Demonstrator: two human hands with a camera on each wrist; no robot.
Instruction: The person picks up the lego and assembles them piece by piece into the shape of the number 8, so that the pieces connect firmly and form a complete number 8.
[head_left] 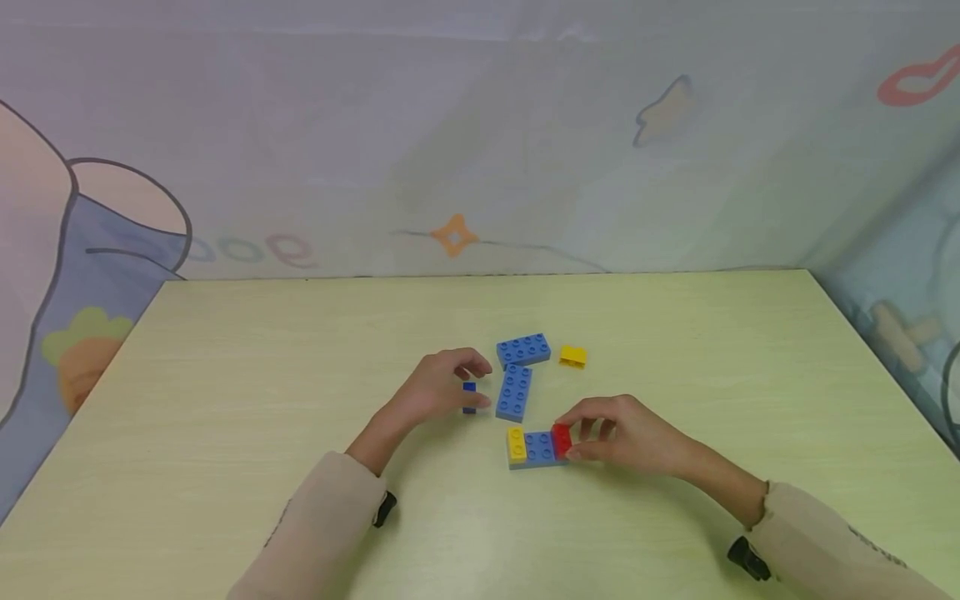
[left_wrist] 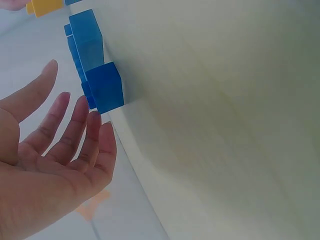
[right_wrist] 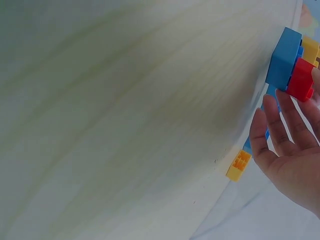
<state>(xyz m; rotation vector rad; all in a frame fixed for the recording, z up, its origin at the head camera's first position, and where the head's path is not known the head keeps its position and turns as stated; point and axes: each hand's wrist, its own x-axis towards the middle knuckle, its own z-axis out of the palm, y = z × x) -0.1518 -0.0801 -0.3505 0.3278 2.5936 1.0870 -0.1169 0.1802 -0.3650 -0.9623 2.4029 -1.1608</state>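
My right hand (head_left: 633, 433) pinches a small red toy brick (head_left: 562, 442) between thumb and fingers. That brick sits on the right end of a long blue brick (head_left: 539, 448), and a yellow brick (head_left: 516, 446) is fixed on its left end. My left hand (head_left: 435, 385) is held with thumb and fingers spread around a small dark blue brick (left_wrist: 106, 89) that stands on the table. In the left wrist view, the fingertips come right up to this brick's edge, and the thumb is apart from it.
Two more long blue bricks, one angled (head_left: 522, 348) and one lengthwise (head_left: 513, 393), lie end to end between and beyond the hands. A small yellow brick (head_left: 573, 357) lies on its side to their right. The pale wooden table (head_left: 262, 350) ends at a printed cloth backdrop (head_left: 337, 150).
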